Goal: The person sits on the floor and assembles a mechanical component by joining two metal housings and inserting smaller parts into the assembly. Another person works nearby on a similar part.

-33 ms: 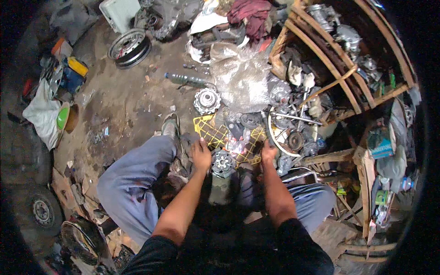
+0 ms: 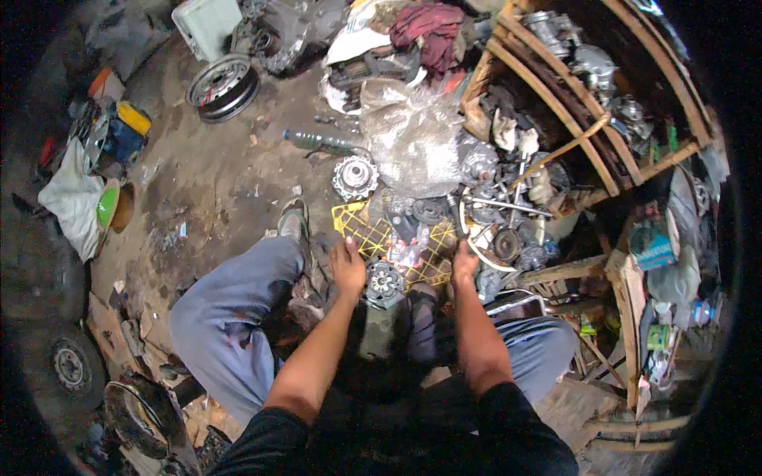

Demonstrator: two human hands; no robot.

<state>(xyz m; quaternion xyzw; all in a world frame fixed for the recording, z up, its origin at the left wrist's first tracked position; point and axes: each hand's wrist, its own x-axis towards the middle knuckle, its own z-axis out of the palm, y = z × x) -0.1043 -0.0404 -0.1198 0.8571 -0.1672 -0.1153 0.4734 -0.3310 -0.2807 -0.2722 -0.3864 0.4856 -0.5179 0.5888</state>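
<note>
Beside the left of a round grey metal part with openings in its face (image 2: 385, 282), my left hand (image 2: 347, 268) is held with its fingers stretched forward, nothing visible in them. The part sits on a dark upright body between my legs. My right hand (image 2: 464, 262) is curled closed at the right end of a yellow plastic grid (image 2: 349, 214). A dark bar-like piece (image 2: 454, 209) reaches forward from its fingers; whether they grip it I cannot tell. Small clear-and-red packets (image 2: 406, 252) lie on the grid between the hands.
Ahead stands a toothed metal hub (image 2: 355, 177), with a plastic bottle (image 2: 321, 141) and a silvery woven sack (image 2: 413, 147) beyond. Metal parts and a pale ring (image 2: 496, 268) crowd the right, beside a wooden frame (image 2: 556, 99). A wheel rim (image 2: 222, 89) lies far left.
The whole view has shifted slightly, with things at the right now a little farther left. My hands keep nearly the same pose.
</note>
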